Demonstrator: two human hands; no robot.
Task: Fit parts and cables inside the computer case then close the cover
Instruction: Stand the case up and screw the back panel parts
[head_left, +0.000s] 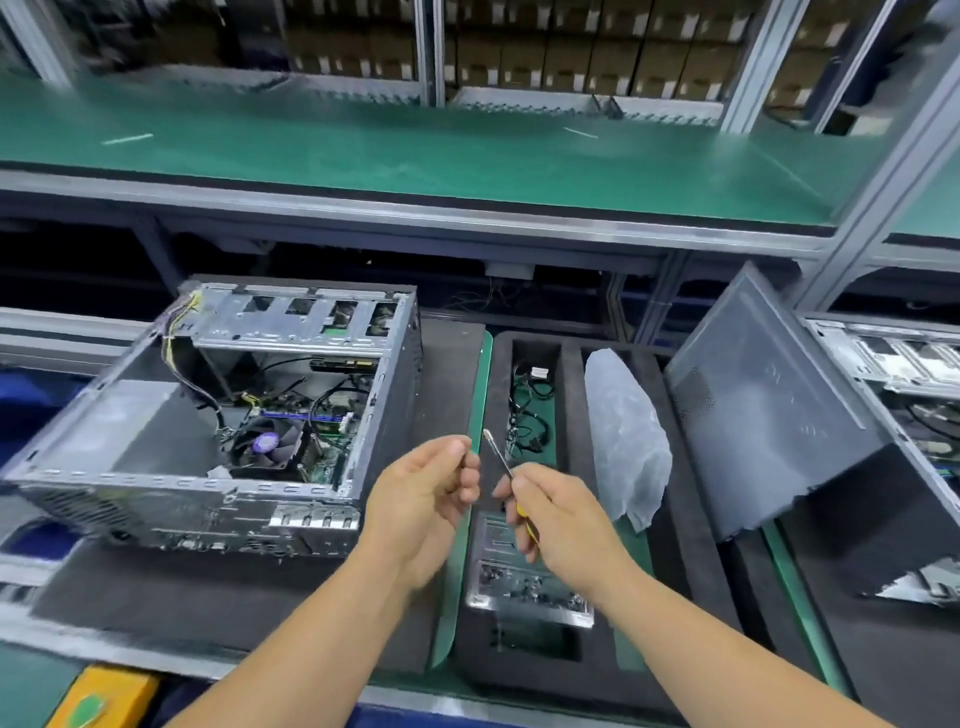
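An open computer case (218, 499) lies on its side at the left, showing its motherboard, a fan with a purple hub (264, 443) and loose cables. The grey side cover (769, 410) leans upright at the right. My right hand (558, 514) grips a yellow-handled screwdriver (497, 453), shaft pointing up and left. My left hand (428, 493) hovers just left of the tip, its thumb and fingers pinched together; whether they hold something small I cannot tell. Both hands are in front of the case's right end, above the foam tray.
A black foam tray (571, 395) between case and cover holds black cables (527, 410), a crumpled plastic bag (626, 441) and a metal bracket part (524, 582). Another open case (914, 374) sits at far right. A green shelf (415, 156) overhangs the bench.
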